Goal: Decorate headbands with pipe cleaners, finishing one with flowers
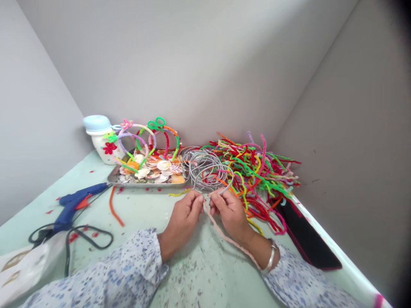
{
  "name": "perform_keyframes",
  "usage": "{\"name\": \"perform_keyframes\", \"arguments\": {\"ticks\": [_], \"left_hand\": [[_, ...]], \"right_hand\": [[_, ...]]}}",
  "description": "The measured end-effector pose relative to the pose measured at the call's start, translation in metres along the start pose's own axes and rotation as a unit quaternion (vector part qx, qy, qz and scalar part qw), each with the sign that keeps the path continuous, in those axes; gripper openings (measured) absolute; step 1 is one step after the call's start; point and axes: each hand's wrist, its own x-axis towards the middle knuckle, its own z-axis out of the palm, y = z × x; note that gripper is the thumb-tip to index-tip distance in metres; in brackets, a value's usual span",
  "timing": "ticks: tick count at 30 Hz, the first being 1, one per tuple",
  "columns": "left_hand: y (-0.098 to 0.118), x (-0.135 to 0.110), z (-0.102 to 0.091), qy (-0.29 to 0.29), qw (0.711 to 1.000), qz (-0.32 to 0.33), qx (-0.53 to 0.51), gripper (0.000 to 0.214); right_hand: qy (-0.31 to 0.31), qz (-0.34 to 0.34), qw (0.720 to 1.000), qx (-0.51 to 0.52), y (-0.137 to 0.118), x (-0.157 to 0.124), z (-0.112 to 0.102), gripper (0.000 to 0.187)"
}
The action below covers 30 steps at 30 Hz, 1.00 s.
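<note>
Though just apart, hands (pixel 184 214) (pixel 231 214) in pinch grips on near side of gray hoop (pixel 232 177), pink strip (pixel 224 237) between.

Camera: sat on the person's head | Facing: looked forward and down across the table (pixel 144 209) to the wall (pixel 205 64) behind | Range: near, with left hand (pixel 186 214) and right hand (pixel 229 214) below centre and sleeves (pixel 128 261) reaching in from the bottom edge
</note>
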Motion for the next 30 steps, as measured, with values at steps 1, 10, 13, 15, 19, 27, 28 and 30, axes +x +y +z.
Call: {"name": "perform_keyframes", "arguments": {"ticks": [1,10,13,15,19,27,28,30], "left_hand": [[-0.0001,0.0,-0.0001,0.0,1.0,0.0,0.008,0.027],[-0.0016,0.0018,0.0002,-0.001,0.997,0.013,0.071,0.024],[-0.0011,0.001,0.0007,0.001,0.999,0.006,0.052,0.025],[-0.001,0.0001,0.001,-0.001,1.0,0.002,0.024,0.027],[-0.0009,-0.0011,0.0012,-0.006,1.0,0.001,0.008,0.025],[0.002,0.0004,0.0002,0.003,0.995,0.032,0.093,0.021],[0.0022,0.0005,0.0002,0.001,0.995,0.031,0.091,0.021],[0.0019,0.0006,0.0006,-0.004,0.997,0.02,0.075,0.022]], "right_hand": [[0.0,0.0,1.0,0.003,0.0002,0.0002,0.0,0.024],[-0.004,0.0,1.0,-0.002,-0.0029,0.0007,-0.0007,0.024],[-0.007,-0.003,1.0,-0.003,-0.0022,0.0009,-0.0007,0.024],[-0.007,-0.004,1.0,-0.003,-0.0017,0.0012,-0.0007,0.024],[-0.003,-0.005,1.0,-0.001,-0.002,0.0012,-0.0003,0.023],[-0.002,-0.004,1.0,0.005,-0.0037,0.0004,0.0006,0.023],[-0.002,-0.005,1.0,0.005,-0.0035,0.0004,0.0004,0.023],[-0.002,-0.005,1.0,0.001,-0.0028,0.0005,-0.0001,0.023]]}}
